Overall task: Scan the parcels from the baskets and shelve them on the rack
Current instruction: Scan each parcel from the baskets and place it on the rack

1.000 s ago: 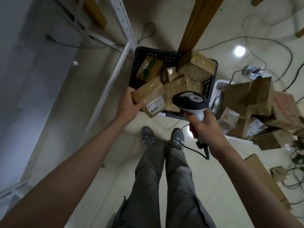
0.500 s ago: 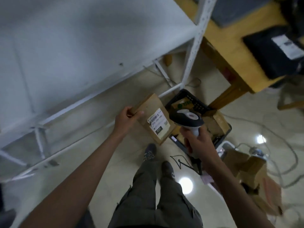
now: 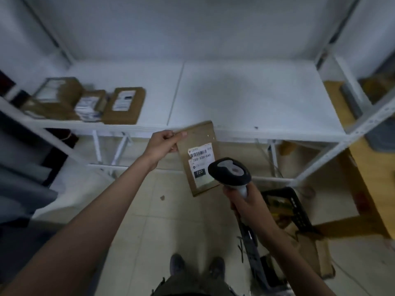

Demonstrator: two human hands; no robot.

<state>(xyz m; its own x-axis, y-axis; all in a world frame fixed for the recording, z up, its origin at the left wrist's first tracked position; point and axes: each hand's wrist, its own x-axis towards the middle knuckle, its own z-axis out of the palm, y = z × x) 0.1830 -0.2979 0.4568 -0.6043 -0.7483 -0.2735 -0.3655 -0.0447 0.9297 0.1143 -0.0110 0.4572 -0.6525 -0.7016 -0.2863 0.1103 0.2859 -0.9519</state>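
— Parcel (image 3: 197, 146) first: where does it sit?
— In the air just in front of the white rack (image 3: 245, 97), label up. The left hand (image 3: 163, 142) pinches its upper left corner, thumb on top and fingers curled under.
— And the other hand?
— The right hand (image 3: 245, 202) has its fingers wrapped tight round the handle of the scanner (image 3: 229, 171), whose head overlaps the lower right of the label.
— What else is around?
— Three labelled parcels (image 3: 125, 104) lie together at the left end of the shelf, blurred. A black basket (image 3: 297, 207) with more boxes stands on the tiled floor at the right, partly hidden behind the right forearm. A wooden table (image 3: 363, 171) is just beyond the rack's right post.
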